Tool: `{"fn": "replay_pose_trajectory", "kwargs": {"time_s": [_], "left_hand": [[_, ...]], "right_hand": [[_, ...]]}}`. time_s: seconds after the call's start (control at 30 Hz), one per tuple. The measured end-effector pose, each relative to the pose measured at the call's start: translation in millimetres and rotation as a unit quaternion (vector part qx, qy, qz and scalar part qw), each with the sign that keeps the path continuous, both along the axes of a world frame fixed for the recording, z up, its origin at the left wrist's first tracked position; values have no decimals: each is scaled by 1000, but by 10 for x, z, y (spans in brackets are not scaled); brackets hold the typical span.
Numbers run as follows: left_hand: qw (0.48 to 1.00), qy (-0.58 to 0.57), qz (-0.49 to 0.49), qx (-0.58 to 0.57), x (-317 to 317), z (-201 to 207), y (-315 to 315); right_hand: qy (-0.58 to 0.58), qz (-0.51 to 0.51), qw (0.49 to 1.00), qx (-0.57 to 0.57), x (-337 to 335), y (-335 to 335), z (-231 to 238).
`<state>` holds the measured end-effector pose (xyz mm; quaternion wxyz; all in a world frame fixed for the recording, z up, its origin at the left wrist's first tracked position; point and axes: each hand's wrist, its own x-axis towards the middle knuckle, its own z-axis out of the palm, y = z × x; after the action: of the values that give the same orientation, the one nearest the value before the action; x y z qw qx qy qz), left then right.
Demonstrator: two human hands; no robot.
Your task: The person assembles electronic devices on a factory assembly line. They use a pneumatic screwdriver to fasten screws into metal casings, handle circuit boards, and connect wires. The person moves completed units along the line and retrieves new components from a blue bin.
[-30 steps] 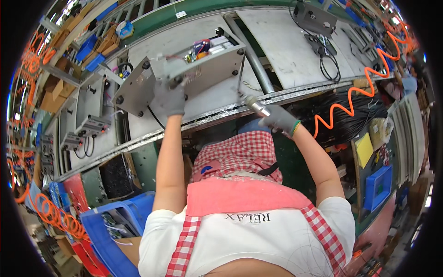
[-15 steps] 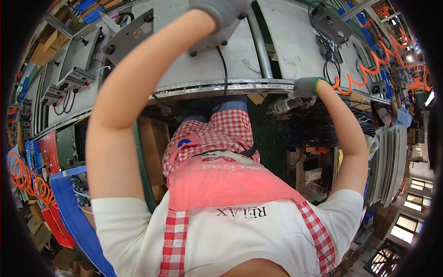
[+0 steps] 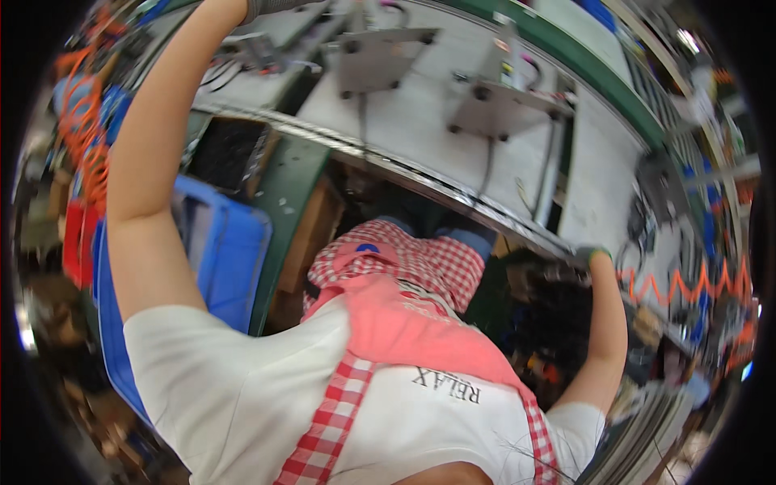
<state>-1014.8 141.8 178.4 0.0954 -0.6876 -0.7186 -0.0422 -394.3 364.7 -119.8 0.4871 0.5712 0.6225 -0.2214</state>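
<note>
My left hand (image 3: 275,6), in a grey glove, is at the top edge of the view above the far left of the bench. Its fingers are mostly cut off and blurred. Close to it stands a grey metal plate (image 3: 380,63) with black knob-like feet and a cable. A second such plate (image 3: 509,111) is on the bench further right. By the bench's front edge is my right hand (image 3: 588,257), in a grey glove with a green cuff. It is closed around a silvery cylindrical tool (image 3: 554,272), blurred and dim below the edge.
The pale bench (image 3: 420,121) has a metal front rail (image 3: 388,164). An orange coiled hose (image 3: 687,283) runs at the right, near a dark box-like device (image 3: 664,187). Left of my body is a blue bin (image 3: 234,259), with more orange hoses (image 3: 85,137) beyond.
The view has turned, so the bench slants down to the right. My left hand has moved left, away from the plate it was over. My right hand stays near the front rail with the tool.
</note>
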Motion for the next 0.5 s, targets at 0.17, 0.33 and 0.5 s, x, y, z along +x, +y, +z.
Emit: {"fn": "replay_pose_trajectory", "kwargs": {"time_s": [0.17, 0.33, 0.5], "left_hand": [[984, -12, 166, -68, -767, 44, -1037], [905, -120, 394, -109, -714, 20, -2118], [902, -109, 403, -111, -946, -702, -3326]], "right_hand": [[-19, 124, 992, -1, 139, 163, -232], [-37, 204, 978, 0, 162, 163, -392], [-40, 258, 965, -3, 52, 122, -446]]}}
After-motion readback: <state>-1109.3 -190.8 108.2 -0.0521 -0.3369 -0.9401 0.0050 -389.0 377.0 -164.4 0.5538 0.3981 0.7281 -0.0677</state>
